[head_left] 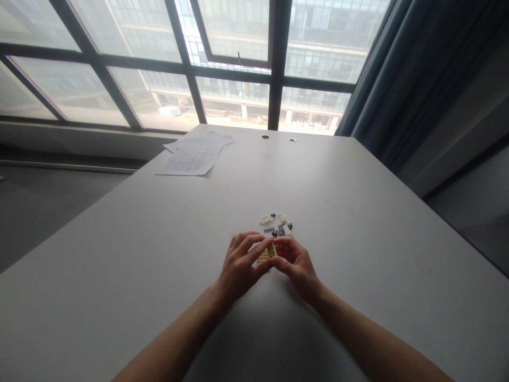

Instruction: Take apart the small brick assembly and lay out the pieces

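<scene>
Between my two hands is a tan building-brick piece (263,257), a studded plate with a raised part at its right edge. My left hand (242,260) curls round its left side, thumb below and fingers above. My right hand (295,261) grips the raised right edge between thumb and fingers. Part of the piece is hidden behind my fingers. Just beyond my fingertips lie several loose building bricks: a cream plate (266,219), another cream plate (282,218), a grey piece (269,230), and small black and grey pieces close together.
The white table (159,254) stretches from under my arms to the window. Printed paper sheets (194,156) lie at its far left, and a round cable hole (265,137) sits near the far edge. A dark blue curtain (397,79) hangs on the right.
</scene>
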{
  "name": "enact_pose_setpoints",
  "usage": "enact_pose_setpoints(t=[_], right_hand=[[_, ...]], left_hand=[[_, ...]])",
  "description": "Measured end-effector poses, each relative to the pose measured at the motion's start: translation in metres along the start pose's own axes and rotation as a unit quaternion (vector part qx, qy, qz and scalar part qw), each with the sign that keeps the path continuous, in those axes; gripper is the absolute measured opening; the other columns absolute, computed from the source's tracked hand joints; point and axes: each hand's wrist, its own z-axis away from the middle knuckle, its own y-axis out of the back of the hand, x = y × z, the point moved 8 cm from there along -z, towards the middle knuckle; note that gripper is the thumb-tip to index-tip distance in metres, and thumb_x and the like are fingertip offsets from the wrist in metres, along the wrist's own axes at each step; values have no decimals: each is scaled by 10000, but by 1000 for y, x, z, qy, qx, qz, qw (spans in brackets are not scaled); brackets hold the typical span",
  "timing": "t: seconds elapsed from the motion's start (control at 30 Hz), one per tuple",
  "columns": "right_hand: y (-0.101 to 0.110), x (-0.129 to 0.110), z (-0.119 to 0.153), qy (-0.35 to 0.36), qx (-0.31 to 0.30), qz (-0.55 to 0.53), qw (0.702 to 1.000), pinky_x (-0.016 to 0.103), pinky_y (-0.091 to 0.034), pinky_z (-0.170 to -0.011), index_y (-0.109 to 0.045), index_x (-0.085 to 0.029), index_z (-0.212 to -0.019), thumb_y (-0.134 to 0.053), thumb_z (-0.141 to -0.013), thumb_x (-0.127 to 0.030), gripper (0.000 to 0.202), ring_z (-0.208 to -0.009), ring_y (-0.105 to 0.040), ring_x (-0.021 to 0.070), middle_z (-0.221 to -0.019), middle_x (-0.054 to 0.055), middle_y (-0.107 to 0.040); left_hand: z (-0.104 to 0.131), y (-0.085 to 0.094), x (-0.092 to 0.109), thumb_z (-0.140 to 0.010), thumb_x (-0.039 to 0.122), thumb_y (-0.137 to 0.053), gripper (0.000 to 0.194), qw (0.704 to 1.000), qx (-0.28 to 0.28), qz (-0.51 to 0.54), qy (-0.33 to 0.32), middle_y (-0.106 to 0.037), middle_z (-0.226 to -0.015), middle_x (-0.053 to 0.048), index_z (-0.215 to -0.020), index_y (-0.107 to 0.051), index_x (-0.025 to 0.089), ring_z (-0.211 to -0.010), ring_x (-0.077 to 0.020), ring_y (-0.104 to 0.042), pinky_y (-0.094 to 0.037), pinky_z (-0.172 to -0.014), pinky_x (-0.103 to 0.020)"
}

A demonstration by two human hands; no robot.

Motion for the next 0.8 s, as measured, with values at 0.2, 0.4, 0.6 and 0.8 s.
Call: enact_pose_setpoints(t=[0.2, 0.4, 0.6, 0.8], right_hand=[[9, -7, -3, 45, 12, 62, 997, 300, -495, -688, -534, -227, -934, -766, -681, -262, 344, -736, -596, 156, -874, 14, -623], [23, -23, -4, 92, 44, 358, 928, 280, -449, -651, -553, -224, -957, -715, -683, -202, 319, -689, -538, 151, -768, -18, -575], [19, -16, -7, 61, 0, 536, 842, 311, -425, -730, -609, -198, -919, -722, -676, -197, 268, -768, -527, 180, -834, 17, -607], [18, -12, -7, 51, -18, 567, 822, 328, -405, -817, -643, -200, -958, -750, -692, -255, 292, -867, -524, 200, -876, 25, -617]], left_hand=[[1, -4, -1, -847, 258, -631, 329, 1000, -22, -3, 14, -636, -1045, -69, -1171, -581, 237, -1026, -221, -555, -448, -881, -375], [-2, 5, -4, -842, 195, -606, 238, 999, 17, -10, 39, -635, -1016, -66, -1079, -597, 218, -992, -211, -560, -457, -873, -378], [-1, 0, -6, -836, 178, -611, 204, 999, 0, -9, 38, -641, -987, -62, -1038, -608, 205, -982, -212, -554, -448, -867, -383], [2, -6, -6, -842, 188, -600, 137, 999, -18, -18, 35, -651, -959, -48, -972, -631, 216, -979, -205, -563, -439, -858, -368]])
